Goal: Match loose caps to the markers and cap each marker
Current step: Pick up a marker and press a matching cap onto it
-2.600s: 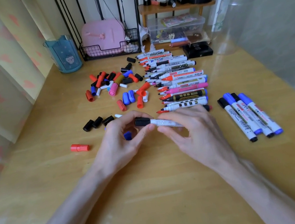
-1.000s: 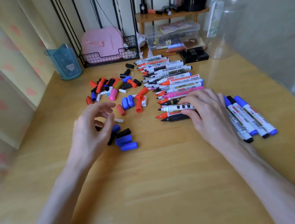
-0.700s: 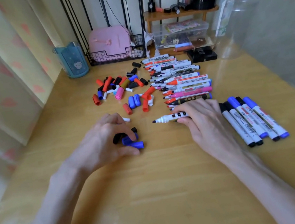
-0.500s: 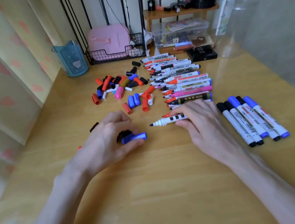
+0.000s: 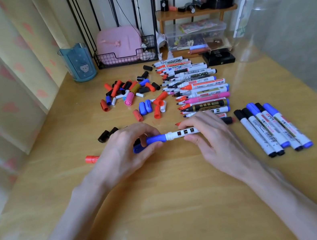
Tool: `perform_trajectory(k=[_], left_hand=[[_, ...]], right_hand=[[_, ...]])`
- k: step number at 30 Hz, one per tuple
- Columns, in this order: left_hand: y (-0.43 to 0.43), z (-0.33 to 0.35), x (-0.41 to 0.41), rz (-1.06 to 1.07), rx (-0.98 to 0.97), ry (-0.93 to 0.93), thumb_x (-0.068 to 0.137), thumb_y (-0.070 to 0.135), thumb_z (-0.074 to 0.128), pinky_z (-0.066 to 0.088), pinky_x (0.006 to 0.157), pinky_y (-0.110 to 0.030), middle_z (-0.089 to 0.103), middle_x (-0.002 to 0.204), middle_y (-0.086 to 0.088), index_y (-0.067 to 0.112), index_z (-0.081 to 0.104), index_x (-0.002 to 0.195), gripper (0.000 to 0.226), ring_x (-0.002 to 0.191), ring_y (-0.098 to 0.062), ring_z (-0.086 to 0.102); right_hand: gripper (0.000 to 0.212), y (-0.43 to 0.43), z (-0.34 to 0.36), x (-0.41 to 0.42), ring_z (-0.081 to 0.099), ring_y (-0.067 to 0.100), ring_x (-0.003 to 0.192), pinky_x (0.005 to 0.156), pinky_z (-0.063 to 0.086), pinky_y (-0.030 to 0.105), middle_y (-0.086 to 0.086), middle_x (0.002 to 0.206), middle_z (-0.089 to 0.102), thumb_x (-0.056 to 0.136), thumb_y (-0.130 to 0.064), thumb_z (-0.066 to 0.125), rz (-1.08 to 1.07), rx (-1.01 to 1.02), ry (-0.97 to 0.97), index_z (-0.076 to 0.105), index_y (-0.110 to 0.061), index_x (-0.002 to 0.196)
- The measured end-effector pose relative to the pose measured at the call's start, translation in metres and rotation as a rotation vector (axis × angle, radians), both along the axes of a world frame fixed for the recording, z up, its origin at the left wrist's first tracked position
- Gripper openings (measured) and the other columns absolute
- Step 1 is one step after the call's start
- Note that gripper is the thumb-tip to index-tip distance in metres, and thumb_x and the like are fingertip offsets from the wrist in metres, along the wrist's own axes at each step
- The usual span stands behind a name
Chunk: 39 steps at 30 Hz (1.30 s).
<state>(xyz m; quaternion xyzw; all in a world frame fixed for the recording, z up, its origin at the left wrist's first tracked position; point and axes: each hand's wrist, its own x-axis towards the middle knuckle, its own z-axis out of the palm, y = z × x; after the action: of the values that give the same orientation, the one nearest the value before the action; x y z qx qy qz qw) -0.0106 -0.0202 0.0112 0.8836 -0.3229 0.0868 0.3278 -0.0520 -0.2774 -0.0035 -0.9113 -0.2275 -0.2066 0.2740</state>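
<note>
White marker dead centre of the head view, held level just above the counter, tip end pointing left. The left hand has fingers and thumb curled round the blue cap, and that cap sits over the marker's tip end, flush against the white collar. Whether it has clicked home, can't tell. The right hand pinches the barrel at the other end, fingers over the top, thumb underneath.

Under the left hand a second blue cap pokes out. A red cap lies alone just left of that hand, and two black caps sit just beyond it.

Farther back is the pile of loose caps: red, blue, black, white, one pink. Beside it on the right is the row of uncapped markers, tips pointing left.

Right of the right hand, five capped markers lie side by side, touching.

Along the back edge stand a teal cup, a wire basket holding something pink, and a clear bottle.
</note>
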Motion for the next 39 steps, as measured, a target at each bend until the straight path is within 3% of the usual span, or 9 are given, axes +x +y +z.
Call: perform_trajectory(k=[4, 8, 17, 20, 22, 25, 28, 32, 39], left_hand=[[-0.004, -0.004, 0.0, 0.025, -0.022, -0.041, 0.095, 0.041, 0.071, 0.042, 0.068, -0.011, 0.063, 0.086, 0.022, 0.023, 0.076, 0.109, 0.023, 0.074, 0.0, 0.057], [-0.012, -0.007, -0.007, 0.052, -0.089, -0.059, 0.096, 0.046, 0.065, 0.049, 0.068, -0.02, 0.064, 0.076, 0.023, 0.022, 0.078, 0.11, 0.031, 0.07, -0.009, 0.061], [-0.018, -0.001, -0.016, 0.057, -0.124, -0.07, 0.101, 0.036, 0.064, 0.041, 0.069, -0.01, 0.067, 0.073, 0.017, 0.021, 0.078, 0.106, 0.021, 0.069, -0.007, 0.062], [-0.016, -0.002, -0.011, 0.022, -0.04, -0.022, 0.1, 0.045, 0.063, 0.049, 0.066, -0.022, 0.068, 0.074, 0.014, 0.023, 0.077, 0.107, 0.027, 0.068, -0.01, 0.063], [-0.011, -0.002, -0.007, 0.025, 0.043, -0.057, 0.098, 0.05, 0.064, 0.046, 0.064, -0.022, 0.067, 0.078, 0.014, 0.026, 0.076, 0.106, 0.028, 0.071, -0.009, 0.059], [0.007, 0.002, 0.0, 0.024, 0.051, -0.066, 0.092, 0.048, 0.071, 0.042, 0.077, -0.01, 0.063, 0.092, 0.019, 0.027, 0.078, 0.102, 0.024, 0.095, 0.0, 0.056], [0.024, 0.002, 0.006, 0.026, 0.092, -0.067, 0.091, 0.055, 0.071, 0.042, 0.088, -0.014, 0.066, 0.099, 0.018, 0.029, 0.078, 0.101, 0.029, 0.109, -0.011, 0.054], [0.021, 0.0, 0.006, -0.01, 0.119, -0.026, 0.087, 0.051, 0.076, 0.043, 0.086, -0.021, 0.063, 0.098, 0.017, 0.032, 0.077, 0.1, 0.023, 0.106, -0.013, 0.051], [0.019, -0.009, 0.006, -0.03, 0.183, -0.062, 0.081, 0.072, 0.063, 0.045, 0.09, -0.031, 0.059, 0.097, 0.019, 0.039, 0.075, 0.096, 0.038, 0.102, -0.008, 0.046]], right_hand=[[0.024, 0.003, -0.002, -0.002, 0.059, 0.018, 0.109, 0.097, 0.044, 0.027, -0.003, 0.111, 0.064, 0.102, -0.016, 0.064, 0.002, 0.079, 0.042, 0.069, -0.012, 0.125], [0.027, 0.004, -0.003, -0.003, 0.062, 0.015, 0.106, 0.096, 0.046, 0.021, -0.003, 0.11, 0.067, 0.1, -0.005, 0.065, -0.021, 0.147, 0.041, 0.072, -0.01, 0.126], [0.038, 0.01, 0.0, -0.009, 0.063, 0.012, 0.101, 0.094, 0.039, 0.007, 0.002, 0.103, 0.07, 0.09, 0.017, 0.066, -0.066, 0.15, -0.017, 0.075, -0.004, 0.121], [0.031, 0.004, -0.002, -0.007, 0.06, 0.008, 0.104, 0.094, 0.037, 0.007, -0.002, 0.107, 0.068, 0.096, 0.008, 0.065, -0.024, 0.131, 0.066, 0.074, -0.007, 0.122], [0.024, 0.005, -0.002, -0.004, 0.059, 0.01, 0.108, 0.096, 0.04, 0.012, -0.005, 0.111, 0.066, 0.099, -0.003, 0.064, 0.006, 0.121, 0.14, 0.072, -0.012, 0.121], [0.022, 0.008, -0.003, -0.002, 0.059, 0.01, 0.114, 0.099, 0.04, 0.016, -0.008, 0.115, 0.065, 0.1, -0.006, 0.065, -0.005, 0.151, 0.194, 0.069, -0.016, 0.119], [0.023, 0.002, -0.003, -0.001, 0.058, 0.01, 0.118, 0.101, 0.037, 0.012, -0.009, 0.119, 0.065, 0.101, -0.007, 0.064, -0.083, 0.162, 0.197, 0.069, -0.018, 0.121], [0.023, -0.001, -0.002, -0.001, 0.057, 0.009, 0.117, 0.1, 0.036, 0.01, -0.01, 0.116, 0.064, 0.101, -0.009, 0.064, -0.131, 0.167, 0.178, 0.069, -0.019, 0.12], [0.023, 0.006, -0.003, -0.002, 0.056, 0.008, 0.118, 0.099, 0.034, 0.007, -0.01, 0.118, 0.063, 0.102, -0.011, 0.064, -0.133, 0.147, 0.192, 0.068, -0.019, 0.122]])
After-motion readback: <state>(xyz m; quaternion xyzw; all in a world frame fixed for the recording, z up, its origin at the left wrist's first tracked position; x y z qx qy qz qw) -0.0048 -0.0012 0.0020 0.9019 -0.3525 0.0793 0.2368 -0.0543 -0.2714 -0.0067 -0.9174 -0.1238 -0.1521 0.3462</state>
